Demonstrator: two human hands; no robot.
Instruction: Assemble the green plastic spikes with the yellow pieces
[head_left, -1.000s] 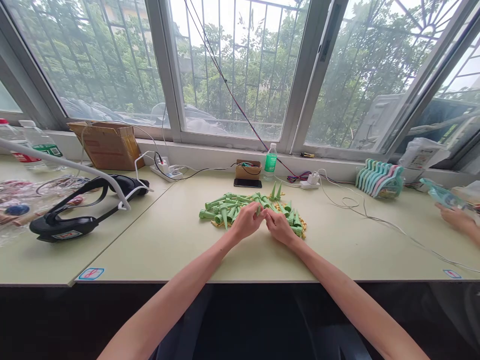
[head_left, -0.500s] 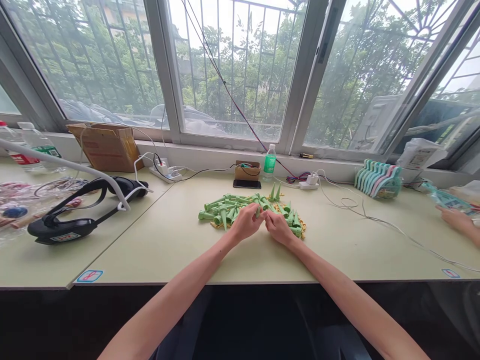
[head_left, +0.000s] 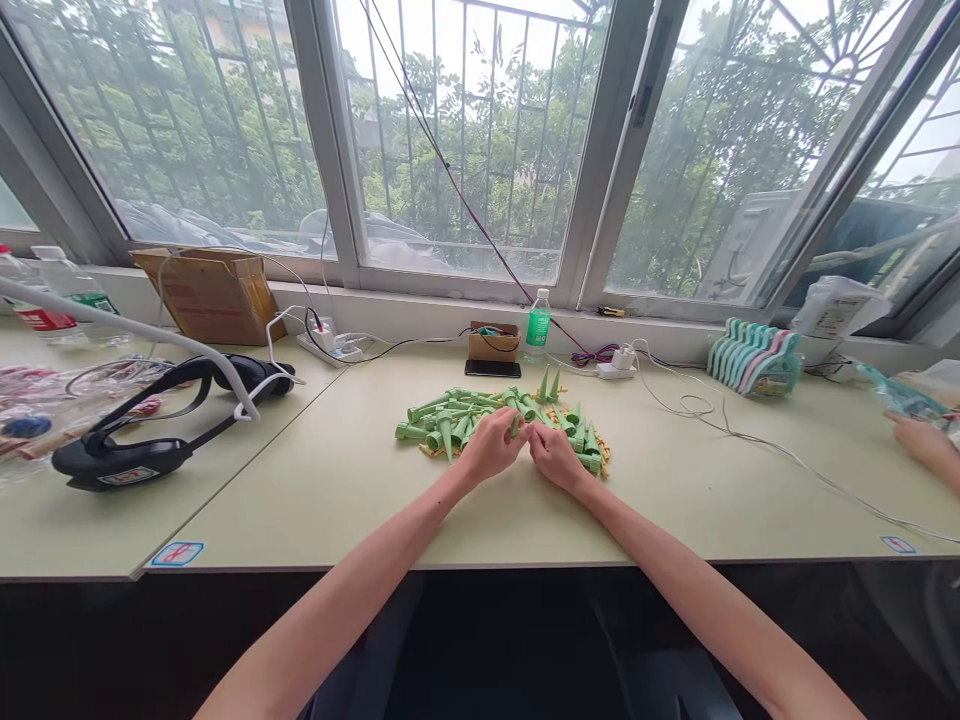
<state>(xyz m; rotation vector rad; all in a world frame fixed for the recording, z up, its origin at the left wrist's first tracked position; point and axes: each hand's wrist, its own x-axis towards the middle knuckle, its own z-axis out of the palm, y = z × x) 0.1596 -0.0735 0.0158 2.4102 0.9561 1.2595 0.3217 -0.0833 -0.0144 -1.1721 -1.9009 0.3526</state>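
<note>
My left hand [head_left: 493, 445] is closed around a green plastic spike [head_left: 514, 426], of which only a small part shows between the fingers. Fingertip to fingertip with it, my right hand [head_left: 556, 455] is pinched shut; whatever it grips is hidden. Both hands are just above the near side of a pile of green cone-shaped plastic spikes [head_left: 445, 430] with ribbed collars. Two pointed spikes [head_left: 549, 384] stand upright at the back of the pile. Small yellow pieces [head_left: 604, 449] lie under and around the green ones.
Behind the pile are a black phone [head_left: 493, 368], a small cardboard box [head_left: 495, 345] and a green-labelled bottle [head_left: 538, 325]. A black headset [head_left: 135, 450] lies left. White cable [head_left: 787, 463] and small hangers [head_left: 754, 358] are right, near another person's hand [head_left: 926, 445].
My hands stay together over the pile with almost no visible movement. At the far right, the other person's hand has shifted slightly to the right.
</note>
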